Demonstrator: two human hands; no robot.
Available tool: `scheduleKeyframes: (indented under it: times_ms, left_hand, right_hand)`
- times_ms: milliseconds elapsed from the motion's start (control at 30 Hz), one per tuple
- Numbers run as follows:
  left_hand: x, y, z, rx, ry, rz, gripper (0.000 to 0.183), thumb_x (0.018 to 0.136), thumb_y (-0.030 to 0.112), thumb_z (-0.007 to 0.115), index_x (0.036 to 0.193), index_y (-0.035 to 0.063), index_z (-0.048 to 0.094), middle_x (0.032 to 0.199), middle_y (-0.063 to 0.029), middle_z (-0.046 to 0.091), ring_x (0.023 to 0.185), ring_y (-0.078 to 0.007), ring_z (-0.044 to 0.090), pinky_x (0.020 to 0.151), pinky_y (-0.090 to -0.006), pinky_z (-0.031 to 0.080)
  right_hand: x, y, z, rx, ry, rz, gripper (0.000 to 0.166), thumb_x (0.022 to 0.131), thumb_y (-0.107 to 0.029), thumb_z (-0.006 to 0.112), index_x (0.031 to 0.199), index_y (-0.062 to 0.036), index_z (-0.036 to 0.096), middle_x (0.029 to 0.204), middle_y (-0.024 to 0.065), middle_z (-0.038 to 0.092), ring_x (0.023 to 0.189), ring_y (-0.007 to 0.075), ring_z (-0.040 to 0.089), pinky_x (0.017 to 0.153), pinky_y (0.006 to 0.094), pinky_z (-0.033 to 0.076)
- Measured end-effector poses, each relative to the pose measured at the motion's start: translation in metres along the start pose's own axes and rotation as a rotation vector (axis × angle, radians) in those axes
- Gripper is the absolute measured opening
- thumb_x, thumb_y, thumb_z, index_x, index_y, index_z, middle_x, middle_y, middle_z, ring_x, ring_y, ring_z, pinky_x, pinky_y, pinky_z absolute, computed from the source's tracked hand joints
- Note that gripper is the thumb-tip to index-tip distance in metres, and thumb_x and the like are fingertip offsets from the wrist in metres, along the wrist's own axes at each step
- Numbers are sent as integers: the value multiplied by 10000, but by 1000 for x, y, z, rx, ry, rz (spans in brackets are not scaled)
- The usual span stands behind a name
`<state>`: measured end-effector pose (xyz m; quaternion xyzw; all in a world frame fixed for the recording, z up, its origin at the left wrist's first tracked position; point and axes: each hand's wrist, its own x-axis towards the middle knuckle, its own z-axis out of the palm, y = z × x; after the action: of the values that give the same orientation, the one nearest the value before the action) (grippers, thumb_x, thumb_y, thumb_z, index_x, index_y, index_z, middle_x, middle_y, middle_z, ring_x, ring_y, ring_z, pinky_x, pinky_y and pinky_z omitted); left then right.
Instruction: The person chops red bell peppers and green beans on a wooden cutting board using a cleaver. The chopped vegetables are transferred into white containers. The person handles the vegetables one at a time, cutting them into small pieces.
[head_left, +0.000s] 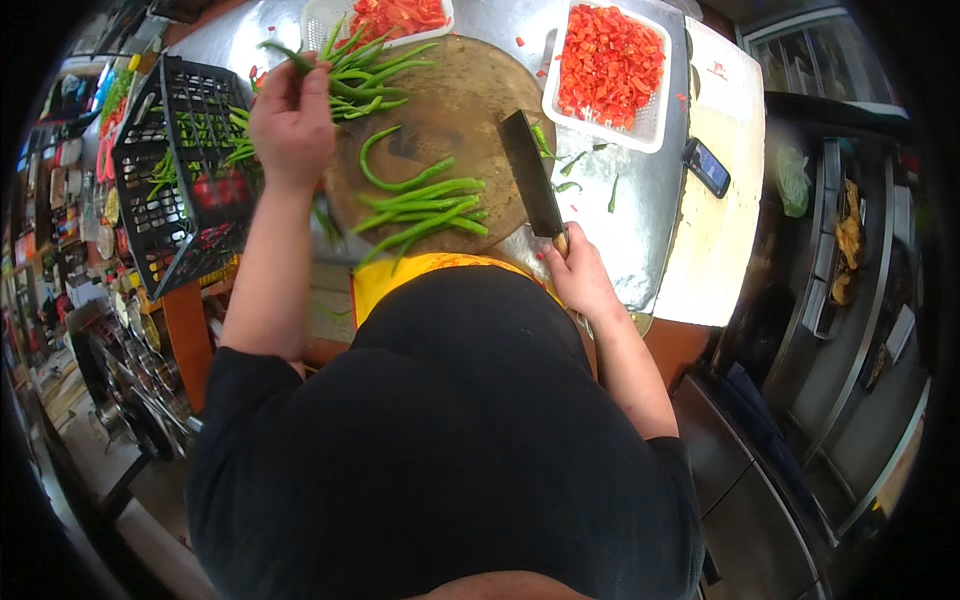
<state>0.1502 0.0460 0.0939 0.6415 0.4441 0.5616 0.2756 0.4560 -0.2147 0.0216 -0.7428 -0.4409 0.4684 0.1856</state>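
My left hand (295, 124) holds a green chili pepper (283, 52) by its fingertips, over a heap of long green chilies (367, 79) at the far left edge of a round wooden chopping board (465, 112). Nearer me on the board lie a row of green chilies (427, 206) and one curved chili (397, 184) beyond them. My right hand (581, 270) grips the wooden handle of a cleaver (531, 174), its dark blade angled over the board's right part.
A black plastic crate (180, 247) with green chilies stands left. White baskets of chopped red pepper (615, 67) and larger red pieces (397, 16) sit beyond. Chili stems (613, 193) litter the metal table (622, 247); a phone (706, 167) lies at right on a pale board (720, 247).
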Motion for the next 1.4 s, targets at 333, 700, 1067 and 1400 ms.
scheduleKeyframes:
  times_ms: [333,700,1067,1400]
  left_hand:
    - [-122,-104,16,-272,74,-926,134,1054,53,688,1179,17,656,1051,-74,727,858,-144,694,737,-281,600]
    - [-88,-51,-58,582,-594,-773,315,998,318,757,980,5,786,889,-118,799,813,-257,775,757,-393,617]
    - [13,-106,31,1083,-969,103,433,965,209,734,1352,32,655,1409,-162,666,1333,-374,615,1113,-510,514]
    - [135,10,-56,259,-443,-146,316,1143,326,623,1255,43,707,1039,-39,734,969,-134,660,878,-301,517]
  right_hand:
    - [-11,-26,-24,-11,121,-215,286,1061,-163,666,1269,2,559,876,235,687,818,426,680,790,481,550]
    - [11,-27,0,246,-18,104,301,1061,-186,670,1276,-2,568,874,190,686,818,321,685,804,454,568]
    - [13,-8,1,-40,93,-150,373,1047,-156,692,1374,-7,592,1019,240,737,969,368,737,921,441,566]
    - [5,-7,10,92,102,-59,269,1055,-180,677,1235,2,596,940,230,719,878,390,706,842,464,553]
